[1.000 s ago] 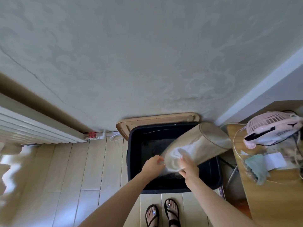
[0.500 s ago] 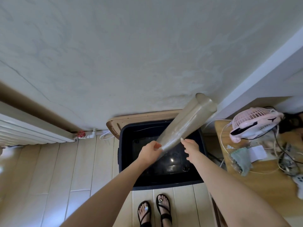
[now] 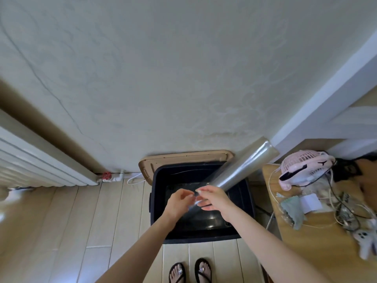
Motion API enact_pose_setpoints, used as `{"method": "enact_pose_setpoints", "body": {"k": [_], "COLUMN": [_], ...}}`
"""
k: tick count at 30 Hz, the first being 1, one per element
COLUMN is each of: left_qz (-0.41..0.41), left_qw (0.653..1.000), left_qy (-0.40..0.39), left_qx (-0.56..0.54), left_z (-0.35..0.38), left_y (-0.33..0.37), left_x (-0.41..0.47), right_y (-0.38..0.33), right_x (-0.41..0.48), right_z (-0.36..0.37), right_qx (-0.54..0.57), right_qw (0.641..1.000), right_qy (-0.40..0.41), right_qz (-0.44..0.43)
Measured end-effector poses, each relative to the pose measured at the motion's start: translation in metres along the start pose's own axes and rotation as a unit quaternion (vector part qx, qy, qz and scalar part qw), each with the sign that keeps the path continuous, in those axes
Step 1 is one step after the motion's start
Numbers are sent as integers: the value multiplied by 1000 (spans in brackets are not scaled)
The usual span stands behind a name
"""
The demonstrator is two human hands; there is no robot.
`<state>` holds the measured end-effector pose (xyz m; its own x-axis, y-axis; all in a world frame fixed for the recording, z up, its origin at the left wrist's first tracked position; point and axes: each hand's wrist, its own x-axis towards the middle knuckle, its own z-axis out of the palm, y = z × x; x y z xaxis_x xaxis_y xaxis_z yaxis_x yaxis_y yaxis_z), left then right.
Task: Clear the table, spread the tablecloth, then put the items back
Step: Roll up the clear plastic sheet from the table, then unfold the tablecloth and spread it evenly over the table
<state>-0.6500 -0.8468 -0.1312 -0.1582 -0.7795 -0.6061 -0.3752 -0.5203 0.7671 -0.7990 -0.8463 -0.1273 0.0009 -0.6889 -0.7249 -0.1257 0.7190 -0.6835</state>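
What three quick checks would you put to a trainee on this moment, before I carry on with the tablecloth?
1. True or false: the rolled clear plastic tablecloth lies flat on the light wooden table.
2. What sits on the floor below the left hand and right hand? A) white radiator B) black plastic storage bin C) green cloth
3. Fill in: on the wooden table stands a small pink ___.

Key
1. False: both hands hold its near end in the air, and its far end slants up to the right.
2. B
3. fan
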Motion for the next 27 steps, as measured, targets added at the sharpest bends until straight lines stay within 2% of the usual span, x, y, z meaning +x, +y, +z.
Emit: {"method": "enact_pose_setpoints", "body": {"k": [4, 8, 14, 20, 27], "left_qz": [15, -6, -29, -14, -17], "left_qw": [995, 976, 917, 865, 782], "left_qy": [48, 146, 297, 382, 490], "left_qx": [-87, -161, -263, -324, -385], "left_z": [-27, -55, -57, -39, -27], "left_y": [-1, -24, -75, -122, -200], "left_x": [-56, -125, -238, -341, -478], "right_y": [-15, -20, 12, 57, 123], "right_x": [-44, -88, -161, -236, -338], "right_z": [21, 47, 117, 178, 249], "right_qx": [-46, -77, -106, -161, -230], "right_qw": [997, 990, 976, 949, 908], "right_qy": [-20, -45, -141, -230, -313], "right_qz": [-56, -108, -123, -145, -159]}}
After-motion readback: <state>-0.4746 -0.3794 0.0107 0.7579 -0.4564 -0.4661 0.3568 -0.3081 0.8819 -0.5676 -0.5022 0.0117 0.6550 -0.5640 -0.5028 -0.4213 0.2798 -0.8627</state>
